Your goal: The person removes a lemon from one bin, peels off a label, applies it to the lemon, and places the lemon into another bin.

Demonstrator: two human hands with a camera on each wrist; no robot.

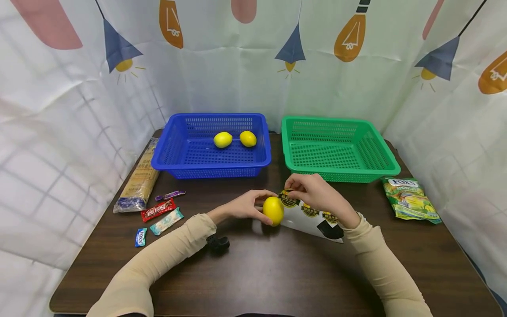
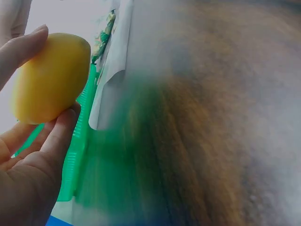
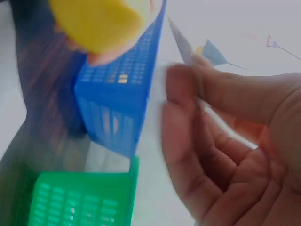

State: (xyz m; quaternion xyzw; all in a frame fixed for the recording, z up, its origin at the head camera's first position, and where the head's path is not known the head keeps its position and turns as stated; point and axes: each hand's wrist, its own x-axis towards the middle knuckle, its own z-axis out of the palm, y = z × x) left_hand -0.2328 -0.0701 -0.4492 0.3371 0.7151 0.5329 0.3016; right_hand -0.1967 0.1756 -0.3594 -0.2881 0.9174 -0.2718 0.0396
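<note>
My left hand (image 1: 247,205) grips a yellow lemon (image 1: 273,210) just above the dark table, at the mouth of a white bag (image 1: 313,219) with dark round labels. The left wrist view shows the lemon (image 2: 49,77) pinched between thumb and fingers (image 2: 23,47), the bag's edge (image 2: 110,80) beside it. My right hand (image 1: 313,191) pinches the bag's open edge near its top. In the right wrist view the fingers (image 3: 188,117) curl on the white bag edge (image 3: 157,122), with the lemon (image 3: 96,23) above. Two more lemons (image 1: 223,139) (image 1: 247,138) lie in the blue basket (image 1: 190,165).
An empty green basket (image 1: 392,169) stands right of the blue one. A pasta packet (image 1: 138,178) and several small candy wrappers (image 1: 158,210) lie at the left. A green sweets bag (image 1: 409,198) lies at the right. A small black object (image 1: 218,242) sits by my left forearm.
</note>
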